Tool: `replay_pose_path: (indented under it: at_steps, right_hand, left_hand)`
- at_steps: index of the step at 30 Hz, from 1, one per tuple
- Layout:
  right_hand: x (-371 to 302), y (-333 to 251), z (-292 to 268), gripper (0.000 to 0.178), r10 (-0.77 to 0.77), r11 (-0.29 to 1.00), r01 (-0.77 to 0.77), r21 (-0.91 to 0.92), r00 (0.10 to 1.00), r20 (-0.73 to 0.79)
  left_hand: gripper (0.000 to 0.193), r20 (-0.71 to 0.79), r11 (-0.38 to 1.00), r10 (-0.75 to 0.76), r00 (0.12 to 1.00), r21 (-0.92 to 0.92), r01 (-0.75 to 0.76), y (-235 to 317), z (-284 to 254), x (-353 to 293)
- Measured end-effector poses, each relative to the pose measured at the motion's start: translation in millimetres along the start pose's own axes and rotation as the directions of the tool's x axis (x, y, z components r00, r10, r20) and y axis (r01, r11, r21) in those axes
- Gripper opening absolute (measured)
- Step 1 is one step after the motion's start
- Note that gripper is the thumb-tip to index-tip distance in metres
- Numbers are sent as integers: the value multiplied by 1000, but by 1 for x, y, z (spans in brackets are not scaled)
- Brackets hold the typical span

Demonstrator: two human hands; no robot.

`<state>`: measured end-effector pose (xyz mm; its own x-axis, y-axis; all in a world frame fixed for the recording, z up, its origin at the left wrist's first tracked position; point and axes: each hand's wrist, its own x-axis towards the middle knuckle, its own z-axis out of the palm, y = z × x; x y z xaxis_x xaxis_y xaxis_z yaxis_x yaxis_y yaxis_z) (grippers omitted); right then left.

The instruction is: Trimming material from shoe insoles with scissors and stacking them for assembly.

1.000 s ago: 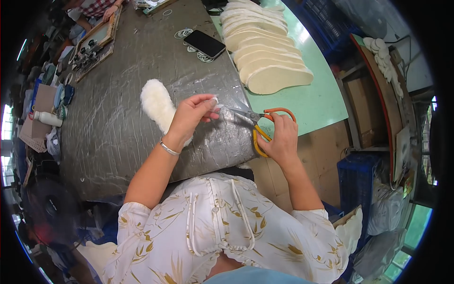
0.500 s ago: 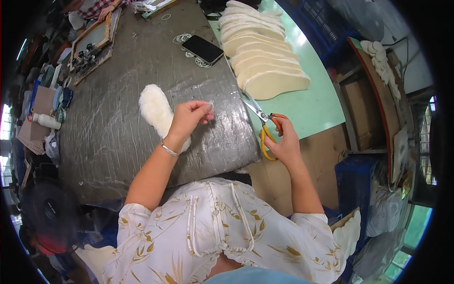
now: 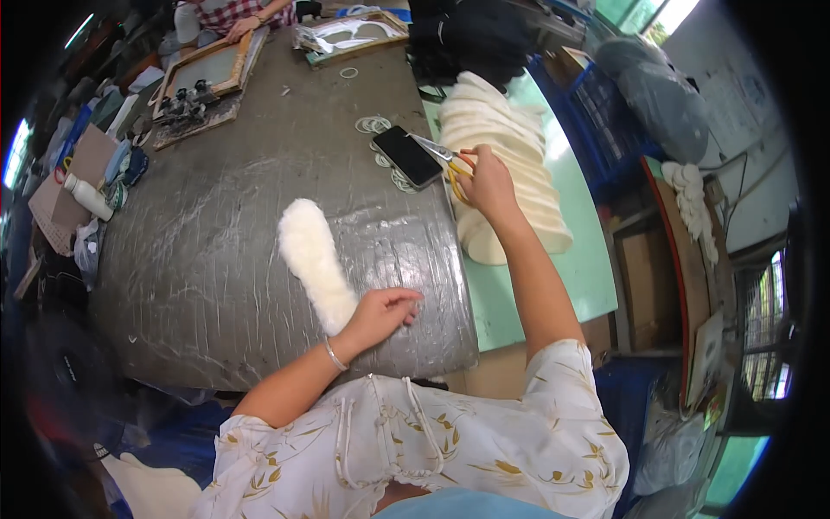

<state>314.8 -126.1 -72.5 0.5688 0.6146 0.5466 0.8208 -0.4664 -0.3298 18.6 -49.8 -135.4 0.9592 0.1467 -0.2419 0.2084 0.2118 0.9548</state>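
Observation:
My right hand (image 3: 491, 183) grips scissors (image 3: 431, 149) with orange and yellow handles. Their blades reach left over the upper end of a black phone (image 3: 406, 158), which lies on several thin white rings (image 3: 373, 125). Close to the front edge of the grey table (image 3: 199, 277), my left hand (image 3: 380, 315) has its fingers drawn together; a small translucent bit seems to show at the tips, too small to name. Beyond that wrist lies a fluffy cream insole (image 3: 313, 255). Just right of the scissors, a long overlapping row of cream insoles (image 3: 510, 208) covers part of a green tabletop (image 3: 588, 268).
At the far left, a person's hand (image 3: 242, 30) rests by a wooden frame (image 3: 207, 69) with clamps. Another frame (image 3: 350, 39) lies at the back beside black cloth (image 3: 467, 43). A white bottle (image 3: 88, 197) stands left, blue crates (image 3: 596, 112) right.
My right hand has carried the scissors forward from the table's right edge to the phone. My left hand sits nearer the front edge, off the insole's middle. The view has shifted too.

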Motion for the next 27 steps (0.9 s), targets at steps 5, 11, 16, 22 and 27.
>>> replay_pose_path:
  at_steps: [5, 11, 16, 22, 27]
  right_hand:
    - [110, 16, 91, 24, 153, 963, -105, -248, 971, 183]
    - [116, 17, 116, 28, -16, 999, 25, -39, 981, 195]
    - [11, -75, -1, 37, -268, 757, -195, 624, 778, 568]
    - [-128, -88, -50, 36, -28, 234, -645, 727, 743, 668]
    - [-174, -85, -57, 23, 198, -75, -696, 714, 692, 695]
  left_hand:
    - [23, -23, 999, 29, 999, -35, -30, -1, -7, 0]
    - [19, -21, 990, 4, 1000, -140, -7, 7, -20, 6]
    - [25, -122, 897, -76, 990, -442, 15, 11, -31, 19]
    - [43, 38, 839, 29, 999, -544, -4, 31, 9, 32]
    - [50, 278, 671, -39, 960, -704, 231, 25, 41, 28]
